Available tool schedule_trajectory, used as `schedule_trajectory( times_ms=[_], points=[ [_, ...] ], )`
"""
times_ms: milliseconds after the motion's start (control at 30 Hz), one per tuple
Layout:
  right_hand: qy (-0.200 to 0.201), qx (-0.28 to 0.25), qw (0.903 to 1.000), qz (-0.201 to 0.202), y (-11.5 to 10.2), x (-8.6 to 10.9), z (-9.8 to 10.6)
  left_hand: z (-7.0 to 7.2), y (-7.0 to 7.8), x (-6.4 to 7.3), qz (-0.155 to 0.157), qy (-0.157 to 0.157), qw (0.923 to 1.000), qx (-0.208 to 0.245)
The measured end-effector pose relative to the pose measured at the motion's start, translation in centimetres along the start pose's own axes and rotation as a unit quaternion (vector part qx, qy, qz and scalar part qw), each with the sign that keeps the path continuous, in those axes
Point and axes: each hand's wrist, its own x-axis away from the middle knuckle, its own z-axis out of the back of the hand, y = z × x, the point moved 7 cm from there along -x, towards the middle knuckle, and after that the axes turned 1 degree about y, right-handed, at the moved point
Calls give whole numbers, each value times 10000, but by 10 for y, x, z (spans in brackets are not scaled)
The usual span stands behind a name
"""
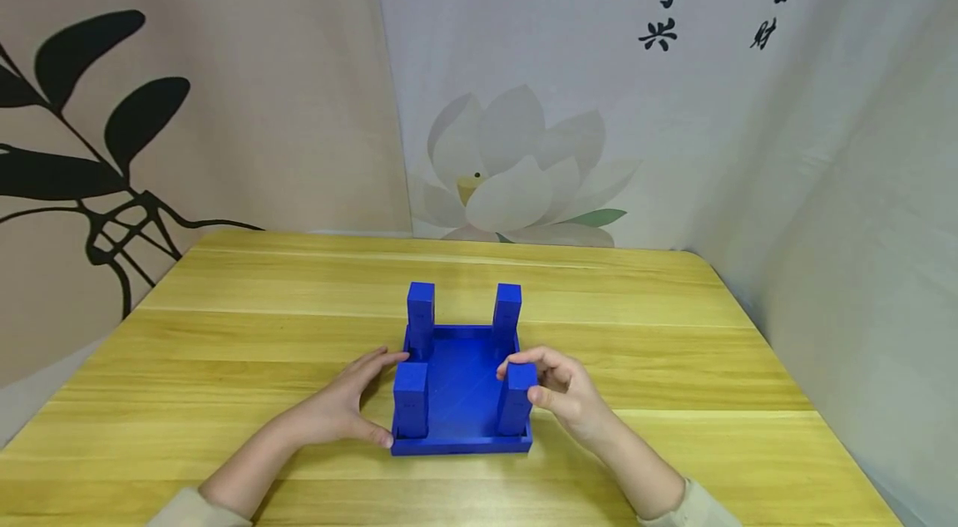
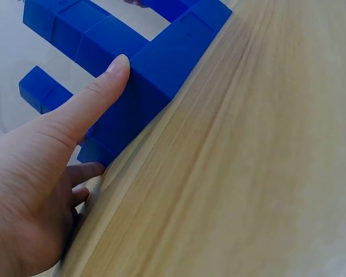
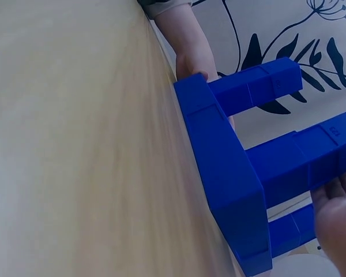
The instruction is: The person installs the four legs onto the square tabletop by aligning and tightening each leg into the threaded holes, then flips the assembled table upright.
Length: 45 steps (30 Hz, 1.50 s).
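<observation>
A blue rectangular tray-like base (image 1: 464, 394) with low rims lies on the table, with a square post standing at each corner, like a small upturned table. My right hand (image 1: 565, 394) holds the upper part of the front right post (image 1: 515, 406) between thumb and fingers. Along the left side, my left hand (image 1: 348, 402) touches the base with spread fingers, its thumb at the front left corner beside the front left post (image 1: 411, 406). In the left wrist view the left thumb (image 2: 95, 101) lies straight against the blue piece. The right fingertips are partly hidden behind the post.
The wooden table (image 1: 262, 319) extends around the blue piece on every side. Behind it hangs a pale curtain (image 1: 299, 95) printed with leaves, a lotus and black characters. A second curtain section (image 1: 861, 219) runs along the right edge.
</observation>
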Motion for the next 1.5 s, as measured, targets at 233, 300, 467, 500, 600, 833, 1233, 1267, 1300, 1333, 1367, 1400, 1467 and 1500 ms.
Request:
schedule_trajectory(
  times_ms=[233, 300, 467, 500, 600, 833, 1233, 1267, 1300, 1333, 1367, 1400, 1467, 1500],
  points=[
    [110, 276, 9995, 124, -4, 3, -1, 0, 1, 1, 33, -21, 10000, 44],
    [125, 392, 9990, 156, -5, 4, -1, 0, 1, 1, 22, -27, 10000, 41],
    [194, 793, 9965, 201, -10, 8, 4, -1, -1, 0, 16, -30, 10000, 21],
    [226, 856, 9959, 178, -10, 9, 6, -1, -1, 0, 18, -28, 10000, 8],
    [282, 1018, 9944, 88, -10, 13, 13, -1, -2, 0, 39, -29, 10000, -15],
    [320, 1235, 9918, -95, -3, 23, 31, 0, -1, 0, 33, -23, 10000, -20],
    [121, 1775, 9766, -1210, 23, 31, 45, 0, -1, 0, 85, -49, 10000, 13],
    [86, 1853, 9731, -1364, 25, 32, 46, 0, -1, 0, 82, -51, 10000, 13],
    [42, 1945, 9694, -1500, 28, 33, 46, 0, -1, 0, 76, -45, 10000, 15],
    [-4, 2019, 9659, -1623, 30, 35, 46, 0, -1, 0, 67, -40, 10000, 18],
    [-48, 2045, 9634, -1731, 31, 35, 46, 0, -1, 0, 62, -31, 10000, 22],
    [-103, 2079, 9613, -1803, 33, 36, 45, 0, 0, 1, 43, -30, 10000, 18],
    [-203, 2143, 9582, -1883, 35, 37, 44, 0, 0, 1, 32, -25, 10000, 18],
    [-225, 2160, 9568, -1931, 36, 37, 43, 0, 0, 1, 34, -22, 10000, 22]
  ],
)
